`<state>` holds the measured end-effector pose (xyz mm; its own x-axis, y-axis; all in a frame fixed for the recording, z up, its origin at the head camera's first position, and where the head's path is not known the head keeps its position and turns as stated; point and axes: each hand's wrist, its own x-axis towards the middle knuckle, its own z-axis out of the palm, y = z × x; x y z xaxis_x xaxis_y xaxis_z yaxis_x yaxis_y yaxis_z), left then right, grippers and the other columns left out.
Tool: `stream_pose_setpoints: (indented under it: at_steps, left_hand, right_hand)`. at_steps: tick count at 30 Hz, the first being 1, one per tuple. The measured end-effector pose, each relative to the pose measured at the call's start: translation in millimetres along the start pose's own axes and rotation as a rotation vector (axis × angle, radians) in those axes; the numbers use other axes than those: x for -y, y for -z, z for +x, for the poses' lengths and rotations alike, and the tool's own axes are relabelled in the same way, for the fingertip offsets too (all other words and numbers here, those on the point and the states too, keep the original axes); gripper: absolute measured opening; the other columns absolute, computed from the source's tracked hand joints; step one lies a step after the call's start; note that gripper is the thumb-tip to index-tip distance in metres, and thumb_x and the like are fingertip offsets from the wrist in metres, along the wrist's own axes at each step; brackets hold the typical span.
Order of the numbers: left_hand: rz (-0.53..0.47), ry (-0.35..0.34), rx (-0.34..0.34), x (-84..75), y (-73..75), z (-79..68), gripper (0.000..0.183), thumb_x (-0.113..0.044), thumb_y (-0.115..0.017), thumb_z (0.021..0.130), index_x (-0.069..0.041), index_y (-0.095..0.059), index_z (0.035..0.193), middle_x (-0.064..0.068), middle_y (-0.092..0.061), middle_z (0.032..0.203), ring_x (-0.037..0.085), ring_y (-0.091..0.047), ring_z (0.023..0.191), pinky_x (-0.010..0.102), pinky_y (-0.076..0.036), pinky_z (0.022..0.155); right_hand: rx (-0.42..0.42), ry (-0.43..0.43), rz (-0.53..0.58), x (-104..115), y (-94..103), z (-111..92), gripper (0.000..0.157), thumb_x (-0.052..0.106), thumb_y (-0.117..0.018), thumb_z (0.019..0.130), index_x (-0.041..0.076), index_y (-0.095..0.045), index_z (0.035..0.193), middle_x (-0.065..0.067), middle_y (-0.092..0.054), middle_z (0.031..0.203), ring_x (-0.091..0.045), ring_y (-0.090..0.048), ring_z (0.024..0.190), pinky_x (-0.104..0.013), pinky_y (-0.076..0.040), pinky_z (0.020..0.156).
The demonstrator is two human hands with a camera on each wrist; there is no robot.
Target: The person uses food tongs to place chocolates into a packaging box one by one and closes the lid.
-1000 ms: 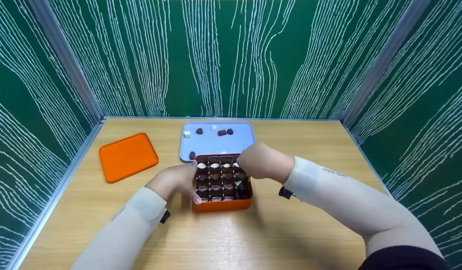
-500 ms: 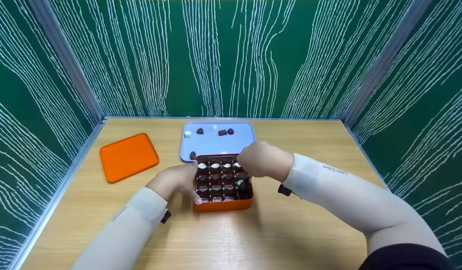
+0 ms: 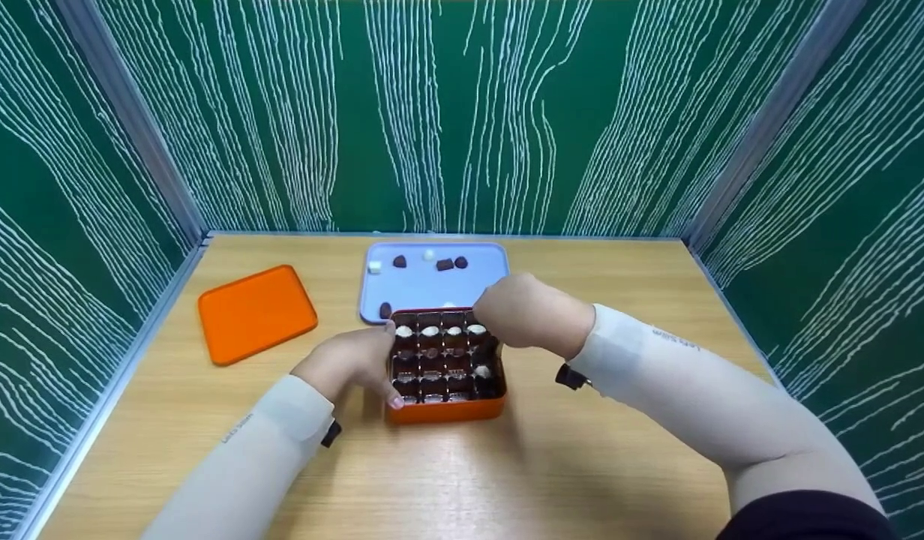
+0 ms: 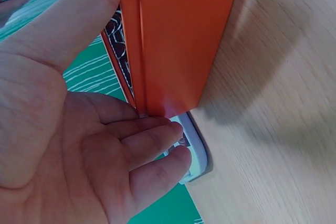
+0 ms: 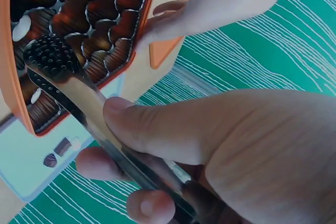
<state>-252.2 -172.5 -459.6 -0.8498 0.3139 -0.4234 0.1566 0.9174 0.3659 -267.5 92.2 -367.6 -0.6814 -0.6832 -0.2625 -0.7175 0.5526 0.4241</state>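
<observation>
An orange box [image 3: 447,410] with a dark divided insert [image 3: 432,365] stands mid-table. My left hand [image 3: 357,364] grips its left side, thumb at the near corner and fingers toward the far one. In the right wrist view, my right hand [image 5: 173,135] holds metal tongs [image 5: 94,107], thumb on one arm and fingers on the other. Their perforated, dark ends overlap the insert, with no piece visible between them. White chocolates [image 3: 430,331] sit in a row of cups toward the back. One pale piece [image 3: 482,371] lies in the right-hand column, nearer the front.
Behind the box lies a light blue tray [image 3: 413,289] with several dark and white chocolates, its front edge partly hidden by the box. An orange lid [image 3: 258,315] rests on the table at the left. Green patterned panels [image 3: 499,150] enclose the back and sides.
My right hand has risen slightly away from the box, and the tongs have left the pale piece, which shows in its cup. The left hand keeps its place.
</observation>
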Motion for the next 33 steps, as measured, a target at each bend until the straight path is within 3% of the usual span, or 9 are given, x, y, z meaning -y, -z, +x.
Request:
stream_pose_setpoints:
  at_steps: [5, 8, 11, 16, 20, 23, 26, 29, 33]
  left_hand:
    - [-0.014, 0.0, -0.005, 3.4, 1.6, 0.4, 0.152, -0.047, -0.106, 0.072, 0.005, -0.011, 0.179, 0.029, -0.032, 0.183, 0.047, -0.043, 0.166, 0.06, -0.034, 0.141]
    - [-0.018, 0.001, -0.007, 4.7, 2.4, 0.3, 0.153, -0.047, -0.106, 0.071, 0.005, -0.011, 0.179, 0.029, -0.031, 0.183, 0.048, -0.042, 0.167, 0.06, -0.033, 0.141]
    - [-0.014, 0.002, -0.012, 6.0, 3.2, -0.6, 0.152, -0.047, -0.107, 0.072, 0.006, -0.012, 0.179, 0.028, -0.032, 0.183, 0.046, -0.043, 0.166, 0.059, -0.034, 0.141]
    - [-0.021, 0.014, -0.018, 7.6, 1.8, -0.3, 0.152, -0.045, -0.108, 0.071, 0.005, -0.013, 0.179, 0.027, -0.035, 0.182, 0.045, -0.045, 0.165, 0.058, -0.035, 0.141]
    - [-0.023, 0.021, -0.016, 7.7, -1.1, 1.8, 0.153, -0.045, -0.108, 0.07, 0.002, -0.013, 0.18, 0.026, -0.036, 0.182, 0.045, -0.048, 0.164, 0.058, -0.037, 0.139]
    - [-0.018, 0.023, -0.022, 7.4, -2.4, 3.2, 0.153, -0.047, -0.108, 0.069, 0.001, -0.014, 0.18, 0.025, -0.036, 0.183, 0.043, -0.049, 0.163, 0.058, -0.039, 0.139]
    - [-0.013, 0.027, -0.023, 6.3, -2.1, 3.9, 0.153, -0.047, -0.108, 0.069, 0.001, -0.014, 0.18, 0.023, -0.033, 0.184, 0.043, -0.048, 0.164, 0.057, -0.038, 0.139]
    - [-0.007, 0.03, -0.017, 3.8, -0.7, 4.2, 0.154, -0.047, -0.108, 0.069, 0.002, -0.013, 0.18, 0.023, -0.03, 0.186, 0.043, -0.046, 0.165, 0.057, -0.037, 0.14]
    - [0.007, 0.03, -0.014, -1.3, 0.7, 5.6, 0.154, -0.049, -0.107, 0.07, 0.003, -0.013, 0.18, 0.023, -0.03, 0.186, 0.042, -0.049, 0.164, 0.056, -0.039, 0.139]
  right_hand:
    - [0.038, 0.007, -0.015, 7, -9.4, 12, 0.018, 0.013, -0.074, 0.107, 0.012, -0.075, 0.089, -0.001, -0.058, 0.068, -0.016, -0.052, 0.059, -0.031, -0.055, 0.054]
    - [0.042, 0.005, -0.02, 9, -10.8, 15, 0.018, 0.014, -0.073, 0.108, 0.012, -0.074, 0.09, -0.001, -0.057, 0.067, -0.017, -0.052, 0.058, -0.03, -0.055, 0.055]
    - [0.062, 0.014, 0.018, 4, -7.8, 15, 0.029, 0.018, -0.076, 0.107, 0.013, -0.067, 0.08, 0.001, -0.05, 0.065, -0.015, -0.047, 0.058, -0.03, -0.048, 0.052]
    - [0.16, 0.002, 0.256, -23, -2.3, 17, 0.046, 0.05, -0.082, 0.103, 0.017, -0.065, 0.076, 0.003, -0.056, 0.071, -0.016, -0.05, 0.066, -0.031, -0.047, 0.06]
    - [0.167, -0.03, 0.452, -53, -1.9, 23, 0.025, 0.034, -0.082, 0.106, 0.01, -0.08, 0.099, -0.003, -0.075, 0.089, -0.019, -0.062, 0.077, -0.036, -0.058, 0.074]
    - [0.11, -0.051, 0.521, -71, -9.1, 38, 0.016, 0.021, -0.079, 0.106, 0.008, -0.083, 0.113, -0.006, -0.08, 0.1, -0.021, -0.067, 0.082, -0.04, -0.063, 0.08]
    - [0.017, -0.106, 0.544, -83, -23.5, 64, 0.016, 0.02, -0.078, 0.108, 0.006, -0.084, 0.111, -0.008, -0.081, 0.101, -0.022, -0.069, 0.083, -0.043, -0.066, 0.084]
    - [-0.058, -0.21, 0.577, -89, -38.8, 93, 0.018, 0.022, -0.075, 0.109, 0.006, -0.083, 0.106, -0.01, -0.081, 0.1, -0.025, -0.07, 0.085, -0.045, -0.067, 0.087]
    - [-0.067, -0.372, 0.667, -92, -55.3, 129, 0.022, 0.023, -0.067, 0.114, 0.006, -0.081, 0.114, -0.012, -0.079, 0.106, -0.029, -0.071, 0.091, -0.043, -0.064, 0.085]
